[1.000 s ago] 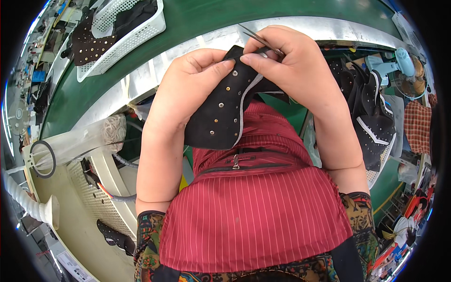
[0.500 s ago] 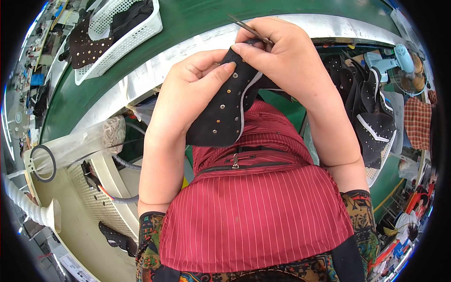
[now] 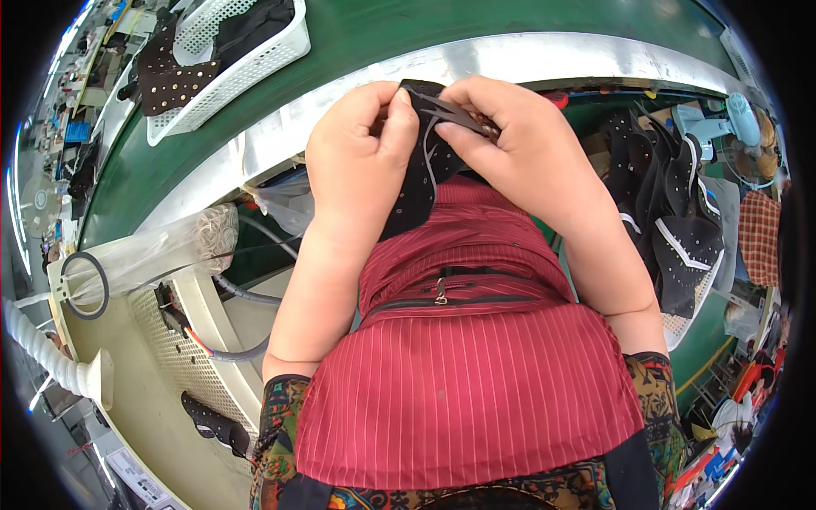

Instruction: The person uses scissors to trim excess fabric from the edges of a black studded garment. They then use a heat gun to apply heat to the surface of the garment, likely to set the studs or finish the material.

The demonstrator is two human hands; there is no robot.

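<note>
Both left hand (image 3: 361, 157) and right hand (image 3: 520, 140) are full, left pinching studded black cloth (image 3: 414, 191), right gripping a dark pointed tool (image 3: 465, 117); white basket (image 3: 255, 82) far left

Out from the left hand (image 3: 361, 144) and right hand (image 3: 518, 136), open room lies at 12 o'clock, over the metal ledge (image 3: 552, 53) and green surface (image 3: 510, 15). A white basket (image 3: 234, 85) stands in the way at 10, a plastic-wrapped bundle (image 3: 161, 253) at 8, and black studded pieces (image 3: 671, 223) at 4; the red apron (image 3: 467, 391) bars 6 o'clock.
</note>
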